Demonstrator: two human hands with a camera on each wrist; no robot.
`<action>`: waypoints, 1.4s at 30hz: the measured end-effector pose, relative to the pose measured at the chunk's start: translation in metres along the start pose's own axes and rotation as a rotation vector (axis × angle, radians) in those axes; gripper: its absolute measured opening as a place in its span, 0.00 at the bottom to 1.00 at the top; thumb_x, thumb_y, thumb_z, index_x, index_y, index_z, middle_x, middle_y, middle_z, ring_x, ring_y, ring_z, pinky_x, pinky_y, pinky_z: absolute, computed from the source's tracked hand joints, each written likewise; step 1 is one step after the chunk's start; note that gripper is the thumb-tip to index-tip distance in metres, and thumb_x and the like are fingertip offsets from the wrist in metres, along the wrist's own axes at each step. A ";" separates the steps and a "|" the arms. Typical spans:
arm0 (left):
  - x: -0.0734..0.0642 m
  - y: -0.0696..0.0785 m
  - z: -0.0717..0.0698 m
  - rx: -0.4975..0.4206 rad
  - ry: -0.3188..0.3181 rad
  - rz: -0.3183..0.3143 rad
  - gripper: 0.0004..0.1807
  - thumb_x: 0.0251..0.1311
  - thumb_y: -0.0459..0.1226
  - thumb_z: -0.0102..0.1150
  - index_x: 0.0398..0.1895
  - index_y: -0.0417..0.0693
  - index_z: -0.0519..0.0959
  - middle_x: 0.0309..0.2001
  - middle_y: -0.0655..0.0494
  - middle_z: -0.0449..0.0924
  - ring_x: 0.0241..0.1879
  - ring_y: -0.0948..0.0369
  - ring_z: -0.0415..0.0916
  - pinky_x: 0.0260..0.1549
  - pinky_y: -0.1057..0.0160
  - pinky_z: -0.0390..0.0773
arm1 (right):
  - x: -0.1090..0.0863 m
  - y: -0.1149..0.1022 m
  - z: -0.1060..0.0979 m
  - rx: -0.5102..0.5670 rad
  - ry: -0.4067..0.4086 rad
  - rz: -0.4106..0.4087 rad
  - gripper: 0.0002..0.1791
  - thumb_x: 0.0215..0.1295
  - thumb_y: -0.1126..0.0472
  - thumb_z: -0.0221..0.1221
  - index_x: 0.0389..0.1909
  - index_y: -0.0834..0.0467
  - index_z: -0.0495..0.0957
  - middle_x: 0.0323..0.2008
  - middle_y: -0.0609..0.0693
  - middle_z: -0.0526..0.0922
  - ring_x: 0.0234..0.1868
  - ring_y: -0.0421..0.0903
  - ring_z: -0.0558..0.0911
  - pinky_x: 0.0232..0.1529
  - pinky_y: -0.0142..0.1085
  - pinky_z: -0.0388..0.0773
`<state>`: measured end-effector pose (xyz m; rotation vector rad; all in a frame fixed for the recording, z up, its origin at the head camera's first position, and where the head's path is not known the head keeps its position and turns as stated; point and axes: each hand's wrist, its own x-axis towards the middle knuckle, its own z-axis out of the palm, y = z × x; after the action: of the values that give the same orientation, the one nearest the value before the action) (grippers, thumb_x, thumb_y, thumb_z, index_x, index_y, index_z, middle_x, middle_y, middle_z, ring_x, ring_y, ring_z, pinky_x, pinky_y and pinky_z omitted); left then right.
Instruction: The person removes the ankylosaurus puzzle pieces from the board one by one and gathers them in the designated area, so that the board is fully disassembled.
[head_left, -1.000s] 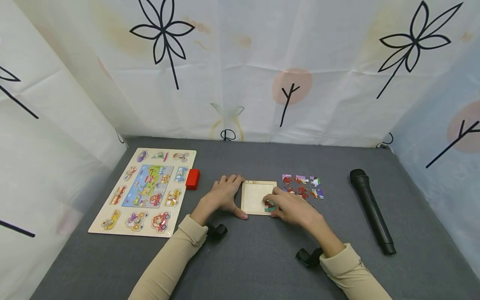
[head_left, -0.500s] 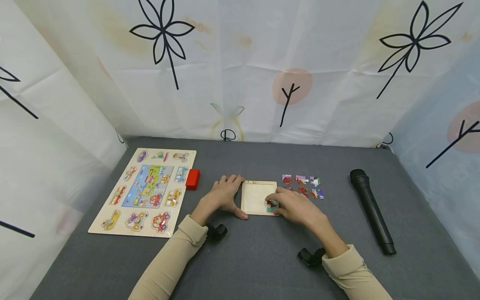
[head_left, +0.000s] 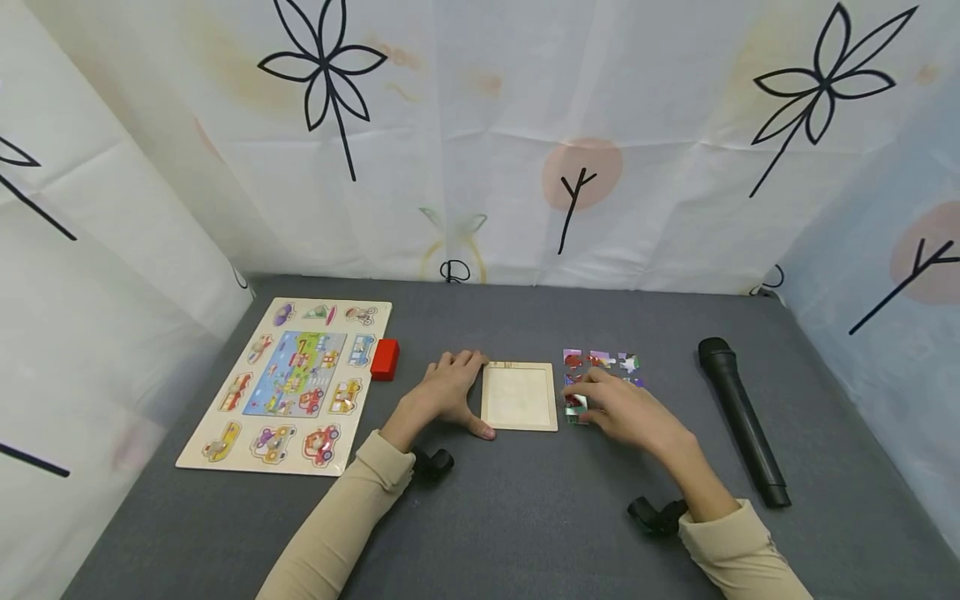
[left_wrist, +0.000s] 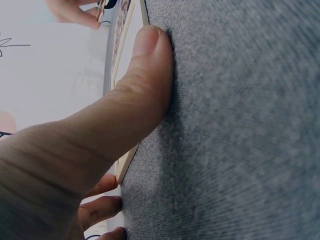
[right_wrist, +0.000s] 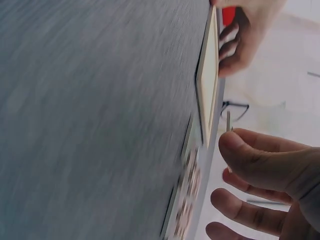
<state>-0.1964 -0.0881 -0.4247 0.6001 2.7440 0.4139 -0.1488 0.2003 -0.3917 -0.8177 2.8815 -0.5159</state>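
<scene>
In the head view, a square wooden puzzle tray (head_left: 517, 398) lies bare at the middle of the grey table. My left hand (head_left: 452, 390) rests along its left side with thumb and fingers spread. In the left wrist view, the thumb (left_wrist: 145, 75) lies at the tray's near edge and the fingertips (left_wrist: 115, 202) are by a corner. My right hand (head_left: 622, 410), right of the tray, pinches a small colourful jigsaw piece (head_left: 576, 405). The right wrist view shows that piece (right_wrist: 228, 120) edge-on between thumb and index finger. Several other jigsaw pieces (head_left: 628, 362) lie behind this hand, partly hidden.
A larger wooden picture puzzle board (head_left: 225, 433) lies at the left with vehicle shapes on it. A red block (head_left: 385, 360) is at its right edge. At the right lies a black microphone (head_left: 744, 421). Patterned cloth walls (head_left: 480, 108) surround the table.
My right hand has moved right, from the tray's lower right corner to beside the tray, taking the jigsaw piece with it. The left hand has stayed in place.
</scene>
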 end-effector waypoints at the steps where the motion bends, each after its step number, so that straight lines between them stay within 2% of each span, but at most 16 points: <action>1: 0.000 0.000 0.000 0.000 -0.001 -0.001 0.66 0.35 0.62 0.83 0.77 0.48 0.61 0.76 0.45 0.62 0.70 0.42 0.62 0.69 0.40 0.66 | -0.002 0.003 -0.001 -0.002 0.007 0.004 0.20 0.62 0.65 0.70 0.55 0.55 0.84 0.44 0.49 0.80 0.35 0.39 0.77 0.30 0.30 0.71; 5: -0.001 -0.001 -0.001 -0.001 -0.001 -0.005 0.66 0.35 0.62 0.83 0.78 0.49 0.60 0.76 0.45 0.62 0.70 0.42 0.62 0.69 0.40 0.65 | -0.012 0.014 -0.007 -0.028 0.030 0.027 0.20 0.62 0.65 0.70 0.56 0.55 0.84 0.47 0.51 0.80 0.39 0.43 0.80 0.33 0.35 0.75; 12: -0.001 -0.001 -0.002 -0.006 0.002 0.002 0.65 0.35 0.62 0.83 0.77 0.48 0.61 0.76 0.44 0.62 0.70 0.41 0.62 0.68 0.39 0.66 | -0.026 0.034 -0.013 -0.054 -0.005 0.102 0.21 0.64 0.65 0.68 0.58 0.55 0.83 0.40 0.51 0.78 0.31 0.40 0.72 0.27 0.32 0.67; 22: 0.000 -0.001 -0.001 0.003 0.002 0.004 0.66 0.35 0.62 0.83 0.77 0.48 0.60 0.76 0.45 0.63 0.70 0.41 0.62 0.69 0.40 0.66 | -0.044 0.059 -0.015 -0.053 0.001 0.125 0.20 0.63 0.67 0.67 0.56 0.56 0.84 0.42 0.51 0.80 0.34 0.39 0.73 0.30 0.32 0.68; 31: 0.000 -0.002 0.000 -0.003 -0.001 0.002 0.66 0.35 0.62 0.83 0.77 0.48 0.60 0.76 0.45 0.62 0.70 0.42 0.62 0.69 0.40 0.66 | -0.045 0.062 -0.012 -0.039 -0.058 0.138 0.21 0.65 0.67 0.66 0.59 0.57 0.83 0.38 0.50 0.77 0.30 0.40 0.67 0.27 0.30 0.62; 42: -0.001 -0.001 -0.001 -0.002 0.000 0.005 0.66 0.35 0.62 0.83 0.77 0.48 0.61 0.77 0.44 0.61 0.71 0.41 0.61 0.69 0.39 0.65 | -0.042 0.063 -0.011 -0.040 -0.083 0.129 0.20 0.64 0.66 0.67 0.57 0.57 0.84 0.33 0.48 0.73 0.27 0.40 0.64 0.25 0.31 0.60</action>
<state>-0.1962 -0.0892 -0.4238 0.6065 2.7422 0.4180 -0.1459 0.2760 -0.4033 -0.6374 2.8527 -0.4017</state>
